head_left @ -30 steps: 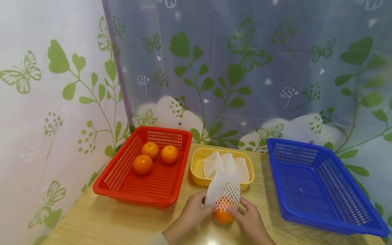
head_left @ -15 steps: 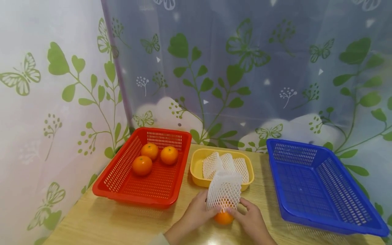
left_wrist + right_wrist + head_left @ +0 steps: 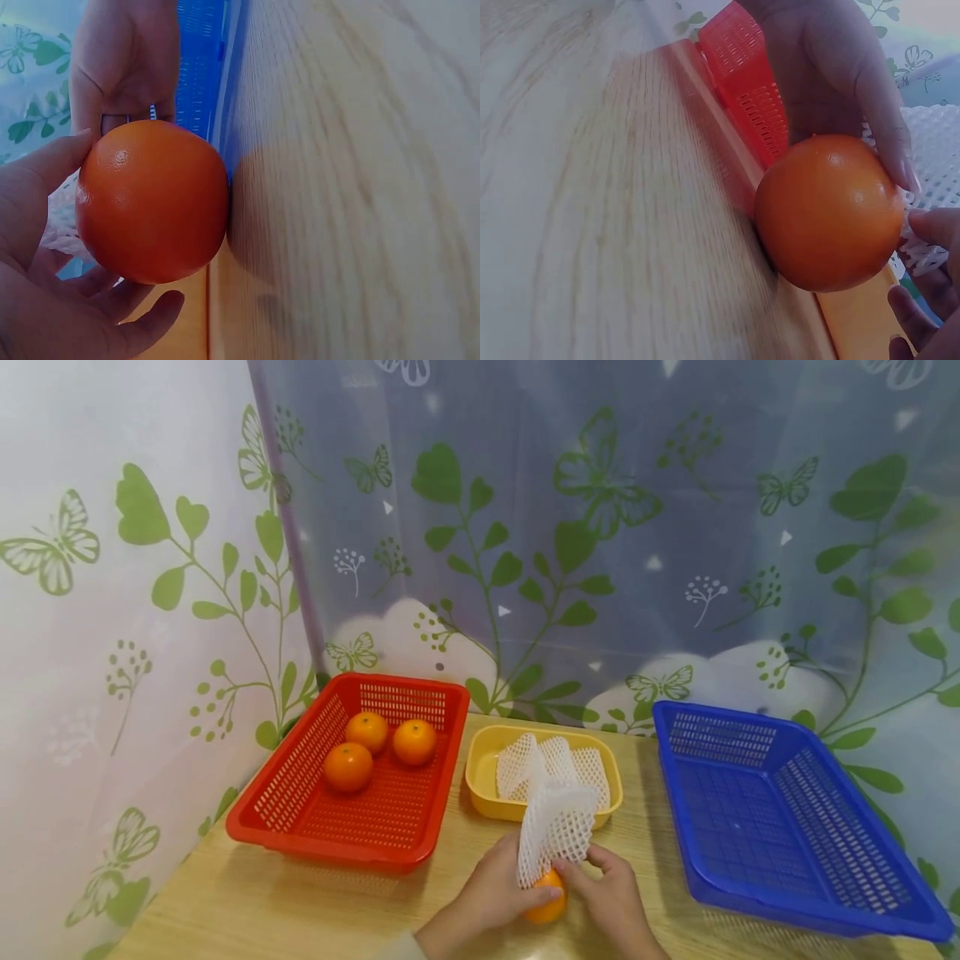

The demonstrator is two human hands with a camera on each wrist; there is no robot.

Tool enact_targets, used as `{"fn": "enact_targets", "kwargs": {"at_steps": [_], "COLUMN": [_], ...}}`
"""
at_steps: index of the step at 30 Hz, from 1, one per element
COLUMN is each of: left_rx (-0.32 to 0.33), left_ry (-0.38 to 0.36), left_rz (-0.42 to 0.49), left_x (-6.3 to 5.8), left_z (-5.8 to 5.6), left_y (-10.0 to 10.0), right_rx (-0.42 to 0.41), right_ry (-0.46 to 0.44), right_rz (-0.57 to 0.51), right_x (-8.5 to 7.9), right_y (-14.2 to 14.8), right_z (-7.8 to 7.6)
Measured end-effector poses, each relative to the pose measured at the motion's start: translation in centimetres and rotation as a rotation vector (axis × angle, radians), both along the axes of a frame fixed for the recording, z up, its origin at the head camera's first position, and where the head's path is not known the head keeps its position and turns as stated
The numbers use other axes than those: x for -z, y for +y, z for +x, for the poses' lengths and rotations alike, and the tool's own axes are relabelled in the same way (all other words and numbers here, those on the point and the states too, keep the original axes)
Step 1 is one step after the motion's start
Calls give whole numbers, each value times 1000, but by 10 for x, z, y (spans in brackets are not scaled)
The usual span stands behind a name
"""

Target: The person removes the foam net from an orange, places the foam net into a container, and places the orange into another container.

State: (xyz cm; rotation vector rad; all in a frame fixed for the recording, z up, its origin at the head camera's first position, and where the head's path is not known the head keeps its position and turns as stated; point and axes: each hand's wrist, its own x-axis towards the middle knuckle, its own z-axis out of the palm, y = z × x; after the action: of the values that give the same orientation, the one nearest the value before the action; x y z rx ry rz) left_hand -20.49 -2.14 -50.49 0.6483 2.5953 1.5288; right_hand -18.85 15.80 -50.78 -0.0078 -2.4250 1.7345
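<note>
In the head view, an orange rests on the table near its front edge, with a white foam net sleeve over its far upper side. My left hand grips the orange from the left, thumb on its bare skin. The thumb and fingers of my right hand pinch the sleeve's edge on the right. Most of the orange shows bare in the left wrist view. In the right wrist view, the net lies behind the fruit, beside my right fingertips.
At the left a red basket holds 3 oranges. A yellow tray with several foam nets stands just beyond my hands. On the right is a blue basket. A patterned curtain hangs behind.
My left hand has shifted slightly right, and its thumb now lies lower on the orange. The net sleeve has moved right and tilted, while the orange has moved slightly nearer.
</note>
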Motion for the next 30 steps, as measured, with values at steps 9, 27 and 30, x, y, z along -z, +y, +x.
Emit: {"fn": "enact_targets", "kwargs": {"at_steps": [9,27,30], "left_rx": [-8,-6,-15], "left_ry": [-74,-17,-10], "left_rz": [10,-171,-164], "left_x": [-4,-16,-15], "left_z": [2,14,14], "left_y": [-2,-20,-22], "right_rx": [22,91,99], "right_ry": [19,45,38], "right_rz": [29,76,80], "right_x": [-6,-31,-35], "right_y": [-1,-7,-10], "right_z": [-4,-36,-41]}}
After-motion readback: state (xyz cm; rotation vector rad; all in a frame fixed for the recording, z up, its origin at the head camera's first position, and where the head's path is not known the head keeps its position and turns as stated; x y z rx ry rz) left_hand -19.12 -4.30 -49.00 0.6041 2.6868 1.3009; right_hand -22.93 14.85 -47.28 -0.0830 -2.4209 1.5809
